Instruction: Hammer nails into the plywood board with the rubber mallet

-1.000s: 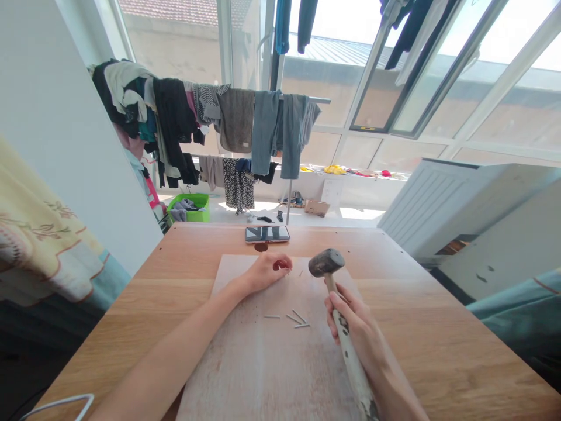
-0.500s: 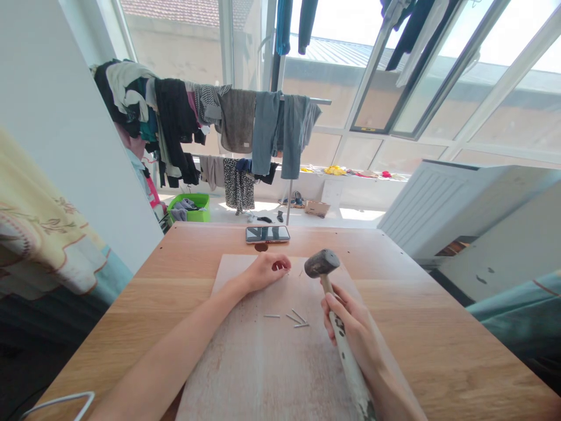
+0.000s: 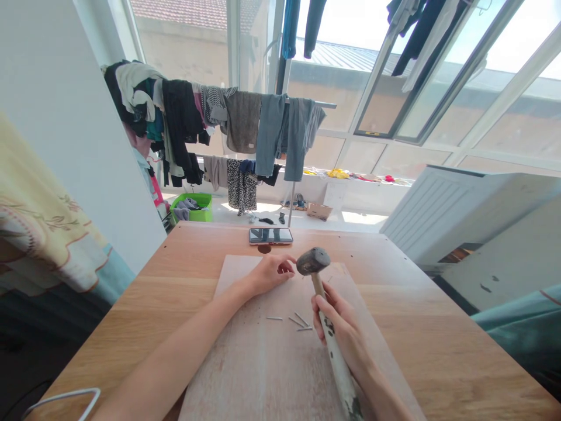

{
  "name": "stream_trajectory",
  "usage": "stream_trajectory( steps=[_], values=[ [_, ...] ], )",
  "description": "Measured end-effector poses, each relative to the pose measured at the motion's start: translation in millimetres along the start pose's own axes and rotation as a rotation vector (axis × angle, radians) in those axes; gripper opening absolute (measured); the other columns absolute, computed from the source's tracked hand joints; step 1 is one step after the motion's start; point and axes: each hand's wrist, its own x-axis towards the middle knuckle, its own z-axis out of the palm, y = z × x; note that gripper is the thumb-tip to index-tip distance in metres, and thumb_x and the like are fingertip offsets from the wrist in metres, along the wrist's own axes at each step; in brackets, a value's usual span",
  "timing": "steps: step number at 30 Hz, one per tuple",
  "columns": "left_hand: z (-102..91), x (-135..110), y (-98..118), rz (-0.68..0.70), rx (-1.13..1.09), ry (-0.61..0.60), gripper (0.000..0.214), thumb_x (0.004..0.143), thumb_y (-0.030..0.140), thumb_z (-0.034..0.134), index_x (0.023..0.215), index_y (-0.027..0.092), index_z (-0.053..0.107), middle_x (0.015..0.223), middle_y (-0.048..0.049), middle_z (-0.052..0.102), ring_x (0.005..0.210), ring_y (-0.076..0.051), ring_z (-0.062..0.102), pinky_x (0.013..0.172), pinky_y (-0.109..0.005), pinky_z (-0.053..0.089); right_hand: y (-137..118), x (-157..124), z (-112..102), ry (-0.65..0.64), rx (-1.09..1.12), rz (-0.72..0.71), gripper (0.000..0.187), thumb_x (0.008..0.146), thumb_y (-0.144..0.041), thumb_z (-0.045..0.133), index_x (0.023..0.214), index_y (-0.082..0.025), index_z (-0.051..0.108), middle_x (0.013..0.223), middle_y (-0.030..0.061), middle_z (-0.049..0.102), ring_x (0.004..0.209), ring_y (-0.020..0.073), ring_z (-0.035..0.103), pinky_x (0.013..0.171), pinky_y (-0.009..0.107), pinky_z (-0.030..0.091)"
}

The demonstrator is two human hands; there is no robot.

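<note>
My left hand (image 3: 270, 272) rests on a pale wooden board (image 3: 263, 362) with thumb and fingers pinched together, seemingly on a small nail that I cannot clearly make out. My right hand (image 3: 339, 330) is wrapped round the worn white handle of a hammer (image 3: 314, 261). The hammer's dark head hovers just right of my left fingertips, almost touching them. Several loose nails (image 3: 294, 320) lie on the board between my two hands.
The board lies on a wooden table (image 3: 442, 327). A phone (image 3: 270, 235) lies flat at the table's far edge. A white cable (image 3: 65, 400) loops at the near left corner. Beyond stand a clothes rack (image 3: 228, 123), a green basket (image 3: 193, 207) and white panels (image 3: 460, 204).
The hammer head has swung left, from well right of my left hand to right beside its fingertips. My left hand has stayed in place.
</note>
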Motion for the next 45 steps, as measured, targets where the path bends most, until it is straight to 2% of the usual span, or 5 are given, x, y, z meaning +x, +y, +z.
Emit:
stream_trajectory(
  steps=[19, 26, 35, 39, 45],
  values=[
    [-11.1, 1, 16, 0.017, 0.064, -0.020, 0.031, 0.073, 0.028, 0.075, 0.099, 0.015, 0.063, 0.087, -0.0023, 0.064, 0.068, -0.013, 0.058, 0.064, -0.024, 0.048, 5, 0, -7, 0.027, -0.093, -0.021, 0.052, 0.087, -0.049, 0.062, 0.128, -0.017, 0.057, 0.075, -0.0052, 0.052, 0.038, 0.0050, 0.043, 0.033, 0.020, 0.036],
    [-1.1, -16, 75, 0.249, 0.505, -0.516, 0.016, 0.072, 0.024, 0.075, 0.085, 0.020, 0.067, 0.095, -0.0039, 0.057, 0.083, -0.020, 0.058, 0.069, -0.029, 0.045, 0, -1, -18, 0.131, -0.032, -0.061, 0.032, 0.090, -0.047, 0.062, 0.105, -0.019, 0.059, 0.060, -0.0073, 0.050, 0.041, 0.0070, 0.041, 0.036, 0.019, 0.036],
    [16.0, -19, 81, 0.249, 0.672, -0.633, 0.007, 0.072, 0.019, 0.072, 0.072, 0.017, 0.065, 0.083, -0.0042, 0.064, 0.071, -0.019, 0.058, 0.061, -0.029, 0.043, 2, -2, -19, 0.132, -0.018, -0.060, 0.048, 0.085, -0.051, 0.066, 0.118, -0.017, 0.058, 0.065, -0.0054, 0.054, 0.040, 0.0071, 0.042, 0.033, 0.019, 0.035],
    [-9.1, -13, 78, 0.204, 0.491, -0.526, 0.014, 0.073, 0.012, 0.065, 0.085, 0.019, 0.065, 0.077, 0.0004, 0.067, 0.070, -0.015, 0.060, 0.063, -0.024, 0.044, 0, -3, -18, 0.163, 0.001, -0.042, 0.041, 0.084, -0.051, 0.068, 0.106, -0.018, 0.061, 0.066, -0.0065, 0.050, 0.040, 0.0062, 0.043, 0.033, 0.019, 0.036],
    [-31.4, -11, 30, 0.026, 0.056, -0.012, 0.010, 0.083, 0.019, 0.061, 0.090, 0.016, 0.068, 0.077, -0.0013, 0.070, 0.074, -0.014, 0.064, 0.074, -0.026, 0.051, -4, -5, -17, 0.155, -0.005, -0.035, 0.039, 0.085, -0.051, 0.066, 0.104, -0.018, 0.062, 0.068, -0.0053, 0.052, 0.040, 0.0055, 0.043, 0.035, 0.019, 0.036]
  ],
)
